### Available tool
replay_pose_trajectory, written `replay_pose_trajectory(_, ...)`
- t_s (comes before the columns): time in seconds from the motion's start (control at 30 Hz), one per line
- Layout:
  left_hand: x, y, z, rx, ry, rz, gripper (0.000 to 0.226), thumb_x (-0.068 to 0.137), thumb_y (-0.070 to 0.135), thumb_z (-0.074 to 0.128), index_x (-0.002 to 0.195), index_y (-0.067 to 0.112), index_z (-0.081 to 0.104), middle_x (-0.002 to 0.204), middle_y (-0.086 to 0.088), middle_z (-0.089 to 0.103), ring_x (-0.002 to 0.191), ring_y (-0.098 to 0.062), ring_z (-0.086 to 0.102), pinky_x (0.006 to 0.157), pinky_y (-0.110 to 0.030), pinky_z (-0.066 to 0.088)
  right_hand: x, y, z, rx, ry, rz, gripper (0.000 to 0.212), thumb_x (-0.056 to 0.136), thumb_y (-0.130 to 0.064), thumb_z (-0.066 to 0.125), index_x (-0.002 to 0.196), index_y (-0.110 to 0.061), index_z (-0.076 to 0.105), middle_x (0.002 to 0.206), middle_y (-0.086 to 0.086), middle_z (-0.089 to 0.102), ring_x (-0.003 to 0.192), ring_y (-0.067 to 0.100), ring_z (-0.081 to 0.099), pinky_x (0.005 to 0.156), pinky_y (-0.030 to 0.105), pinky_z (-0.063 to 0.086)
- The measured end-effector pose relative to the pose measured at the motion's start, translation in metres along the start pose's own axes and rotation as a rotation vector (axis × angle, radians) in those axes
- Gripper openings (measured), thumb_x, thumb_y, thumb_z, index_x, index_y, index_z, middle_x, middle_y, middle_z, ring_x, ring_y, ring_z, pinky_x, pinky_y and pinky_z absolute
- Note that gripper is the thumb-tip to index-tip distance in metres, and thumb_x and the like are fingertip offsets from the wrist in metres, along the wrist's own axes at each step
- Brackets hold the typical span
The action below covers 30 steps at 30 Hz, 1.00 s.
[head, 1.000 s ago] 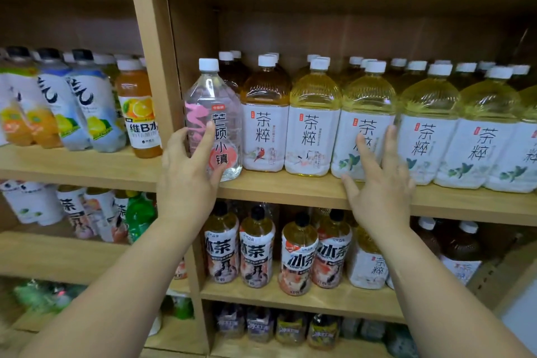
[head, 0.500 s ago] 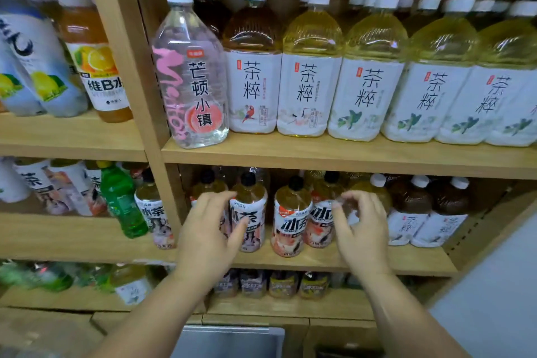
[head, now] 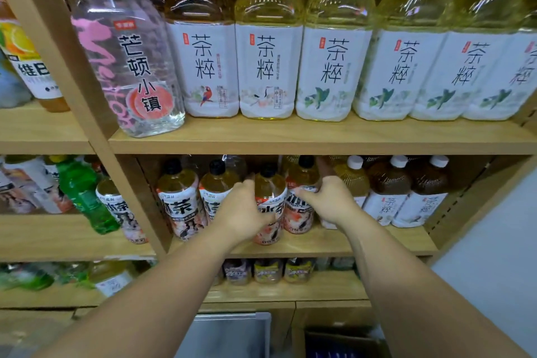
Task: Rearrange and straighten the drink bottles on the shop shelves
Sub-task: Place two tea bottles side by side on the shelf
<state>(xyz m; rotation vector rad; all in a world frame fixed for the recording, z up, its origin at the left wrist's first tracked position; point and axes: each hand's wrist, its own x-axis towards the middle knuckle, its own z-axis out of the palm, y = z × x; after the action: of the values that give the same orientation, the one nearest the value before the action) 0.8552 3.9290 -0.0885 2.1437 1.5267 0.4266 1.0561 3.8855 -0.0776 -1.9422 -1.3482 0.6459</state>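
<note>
The straightening of the black-capped iced-tea row on the middle shelf [head: 319,245] is judged to be the step in hand. The left grip [head: 241,213] is curled round the third iced-tea bottle [head: 268,193] from its left side. The right grip [head: 331,202] is closed on the shoulder of the fourth iced-tea bottle [head: 303,174] just beside it. Both bottles are stood on the shelf board, touching one another, and the third appears to be set slightly forward of its neighbours. The white-capped tea bottles [head: 389,183] just to the right are not touched. The large tea bottles [head: 267,67] on the upper shelf [head: 319,136] are seen in an even line. For the next move, the two held bottles would need to be turned label-outward and brought level with the row, without neighbours being knocked.
</note>
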Motion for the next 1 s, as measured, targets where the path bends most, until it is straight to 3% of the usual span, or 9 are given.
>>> replay_pose_trajectory(0.13, 0.002, 0.004, 0.008, -0.013, 0.063, -0.028, 0.078, 0.079, 0.039, 0.086, 0.137, 0.013, 0.042, 0.124, -0.01, 0.051, 0.106, -0.029, 0.063, 0.082, -0.037, 0.054, -0.003, 0.011, 0.007, -0.116, 0.109, 0.046, 0.041, 0.075, -0.04, 0.09, 0.084, -0.009, 0.064, 0.085, 0.01, 0.069, 0.08, 0.028, 0.068, 0.066, 0.038, 0.057)
replay_pose_trajectory(0.2, 0.003, 0.005, 0.011, -0.034, 0.096, -0.027, 0.08, 0.08, 0.039, 0.086, 0.139, 0.013, 0.039, 0.122, -0.01, 0.053, 0.105, -0.03, 0.063, 0.081, -0.038, 0.055, -0.005, 0.016, 0.007, -0.117, 0.165, 0.025, 0.052, 0.073, -0.041, 0.091, 0.108, -0.012, 0.066, 0.104, 0.006, 0.065, 0.092, 0.023, 0.065, 0.076, 0.038, 0.057)
replay_pose_trajectory(0.3, 0.004, 0.005, 0.019, -0.08, 0.117, -0.021, 0.08, 0.079, 0.039, 0.086, 0.135, 0.014, 0.035, 0.113, -0.007, 0.059, 0.103, -0.03, 0.065, 0.073, -0.037, 0.053, -0.011, 0.025, 0.005, -0.096, 0.17, -0.023, 0.086, 0.073, -0.042, 0.09, 0.145, -0.026, 0.045, 0.118, 0.0, 0.052, 0.101, 0.017, 0.054, 0.079, 0.032, 0.047)
replay_pose_trajectory(0.43, 0.002, 0.004, 0.027, -0.133, 0.144, -0.041, 0.089, 0.073, 0.043, 0.09, 0.134, 0.02, 0.029, 0.108, -0.001, 0.059, 0.102, -0.03, 0.067, 0.067, -0.033, 0.048, -0.013, 0.028, 0.009, -0.005, 0.151, -0.023, 0.092, 0.072, -0.044, 0.091, 0.145, -0.022, 0.041, 0.13, 0.002, 0.059, 0.119, 0.023, 0.059, 0.091, 0.039, 0.053)
replay_pose_trajectory(0.57, -0.003, 0.002, 0.029, -0.167, 0.175, -0.039, 0.088, 0.074, 0.043, 0.089, 0.135, 0.022, 0.029, 0.115, -0.005, 0.066, 0.093, -0.025, 0.067, 0.061, -0.03, 0.048, -0.016, 0.027, 0.012, -0.071, 0.142, -0.049, 0.084, 0.078, -0.046, 0.086, 0.144, -0.022, 0.041, 0.131, 0.004, 0.06, 0.119, 0.025, 0.06, 0.09, 0.044, 0.056)
replay_pose_trajectory(0.67, -0.014, -0.001, 0.029, -0.226, 0.198, -0.015, 0.088, 0.076, 0.041, 0.088, 0.14, 0.024, 0.03, 0.126, -0.003, 0.065, 0.11, -0.024, 0.067, 0.081, -0.039, 0.059, -0.024, 0.033, 0.012, -0.097, 0.138, -0.126, 0.082, 0.079, -0.046, 0.085, 0.146, -0.026, 0.042, 0.14, -0.002, 0.056, 0.124, 0.021, 0.056, 0.09, 0.039, 0.053)
replay_pose_trajectory(0.77, -0.03, -0.008, 0.028, -0.243, 0.21, -0.006, 0.096, 0.075, 0.047, 0.087, 0.148, 0.033, 0.026, 0.138, 0.0, 0.062, 0.119, -0.021, 0.063, 0.094, -0.042, 0.057, -0.035, 0.04, 0.013, -0.071, 0.183, -0.214, 0.083, 0.073, -0.046, 0.089, 0.144, -0.037, 0.047, 0.139, -0.015, 0.057, 0.122, 0.011, 0.053, 0.093, 0.035, 0.051)
replay_pose_trajectory(0.87, -0.044, -0.016, 0.029, -0.28, 0.213, 0.025, 0.097, 0.072, 0.048, 0.089, 0.146, 0.038, 0.028, 0.135, 0.006, 0.064, 0.118, -0.016, 0.064, 0.095, -0.037, 0.056, -0.046, 0.047, 0.016, -0.109, 0.256, -0.313, 0.084, 0.068, -0.042, 0.092, 0.141, -0.04, 0.051, 0.129, -0.024, 0.056, 0.118, 0.003, 0.04, 0.096, 0.027, 0.041)
replay_pose_trajectory(1.0, -0.055, -0.021, 0.027, -0.248, 0.261, 0.023, 0.099, 0.067, 0.049, 0.092, 0.144, 0.041, 0.031, 0.132, 0.004, 0.057, 0.117, -0.012, 0.053, 0.095, -0.03, 0.046, -0.052, 0.049, 0.027, 0.042, 0.148, -0.341, 0.085, 0.072, -0.027, 0.092, 0.14, -0.046, 0.046, 0.136, -0.025, 0.043, 0.128, -0.005, 0.04, 0.107, 0.018, 0.037)
